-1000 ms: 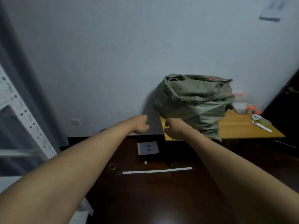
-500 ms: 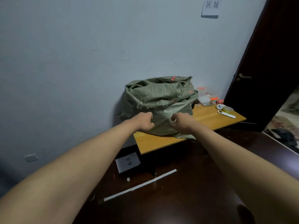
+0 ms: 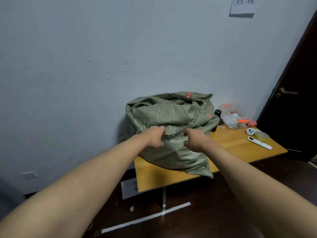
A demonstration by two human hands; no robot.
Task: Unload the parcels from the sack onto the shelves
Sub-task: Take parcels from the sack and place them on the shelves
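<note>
A bulging green woven sack [image 3: 171,114] stands on a low wooden table [image 3: 236,145] against the white wall. Its top is folded down, and a frayed edge hangs over the front. My left hand [image 3: 155,136] pinches that folded edge on the left. My right hand [image 3: 193,139] pinches the same edge a little to the right. Both arms stretch forward from the bottom of the view. The sack's contents are hidden, and no parcel or shelf shows.
At the table's right end lie a clear bag of small items [image 3: 233,115], a black bottle [image 3: 217,114], a white round device [image 3: 251,131] and a white stick-shaped device [image 3: 259,143]. A dark door [image 3: 295,103] stands at right. White tape [image 3: 145,219] and a paper label [image 3: 129,188] mark the dark floor.
The view has swung right and closer to the sack, and the metal rack at left has left the frame. Both fists, free in the air before, now grip the sack's folded edge.
</note>
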